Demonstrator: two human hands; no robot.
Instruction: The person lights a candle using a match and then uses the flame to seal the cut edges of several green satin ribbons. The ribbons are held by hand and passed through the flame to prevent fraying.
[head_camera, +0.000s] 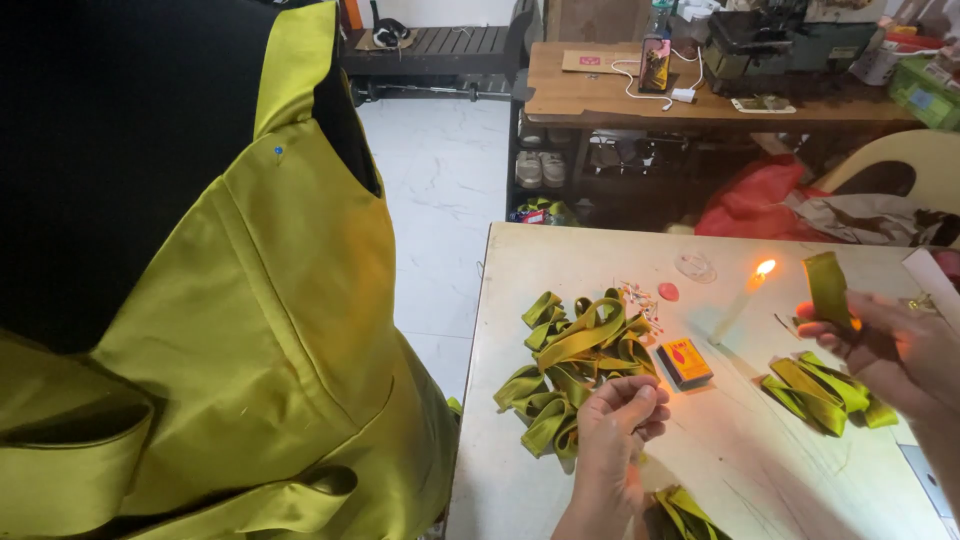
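Up beside the candle flame (765, 267), the right hand (890, 350) pinches a green strip (829, 288).

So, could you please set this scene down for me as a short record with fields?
Setting: pale worn tabletop beside a white tiled floor
Left hand: fingers curled, over the table beside a heap of olive-green satin ribbon loops
Right hand: holds an olive-green satin ribbon strip upright, close to the flame
Flame: lit white wax candle, leaning
Nearby: orange matchbox; smaller pile of folded olive-green ribbon pieces
At left: olive-green satin garment on a black form
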